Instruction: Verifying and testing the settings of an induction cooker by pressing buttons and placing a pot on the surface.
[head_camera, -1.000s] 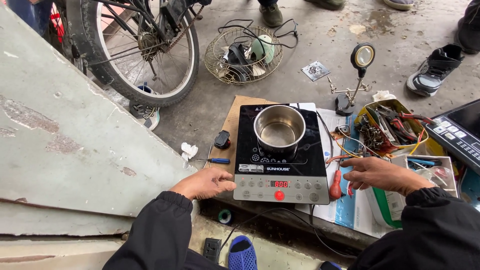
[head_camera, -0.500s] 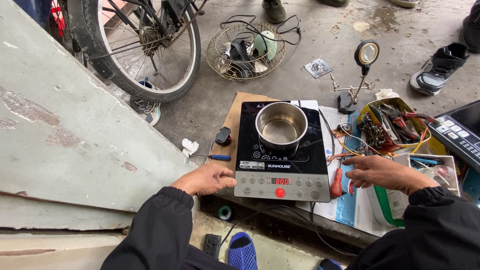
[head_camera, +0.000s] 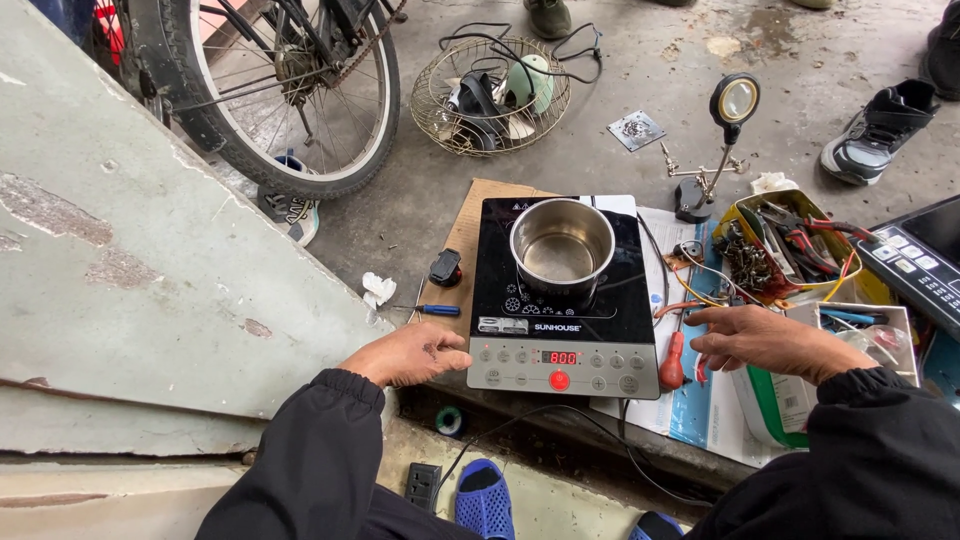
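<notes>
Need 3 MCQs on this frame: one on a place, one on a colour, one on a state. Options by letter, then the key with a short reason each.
1. Where does the steel pot stand?
A. on the black induction cooker
B. inside the wire fan guard
C. on the bare concrete

2. What colour is the round button in the middle of the cooker's control strip?
A. green
B. red
C. white

3. What is the left hand doing?
A. gripping the small blue-handled screwdriver
B. lifting the pot
C. resting at the cooker's left front corner, holding nothing

Key:
1 A: the pot sits on the cooker's glass top, towards the back.
2 B: the button shows red, below the lit red display.
3 C: the fingers lie against the corner, while the screwdriver lies apart on the cardboard.
</notes>
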